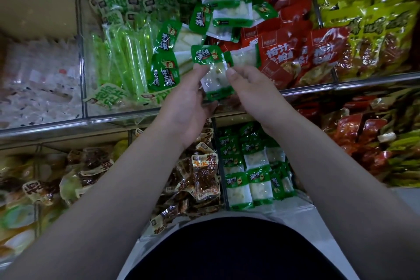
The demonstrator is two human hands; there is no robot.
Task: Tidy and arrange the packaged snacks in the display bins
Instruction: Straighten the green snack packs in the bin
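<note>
Both hands pinch one green-and-clear packet (216, 82), left hand (191, 100) at its left edge, right hand (252, 88) at its right, just behind the upper bins' clear rail (318, 88). Its green label bears white Chinese characters I cannot read surely; red packs (293, 57) right of the packet show larger ones. Like packets (227, 13) lie jumbled behind it, long green packs (122, 57) left, bare tan floor (38, 11) far left.

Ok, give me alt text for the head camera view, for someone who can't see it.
A person's left hand and right hand pinch a small green-and-clear snack packet between them over clear display bins. The upper bins hold long green packets, red packets and yellow-green packets; below lie brown packets and neatly rowed similar packets.
</note>
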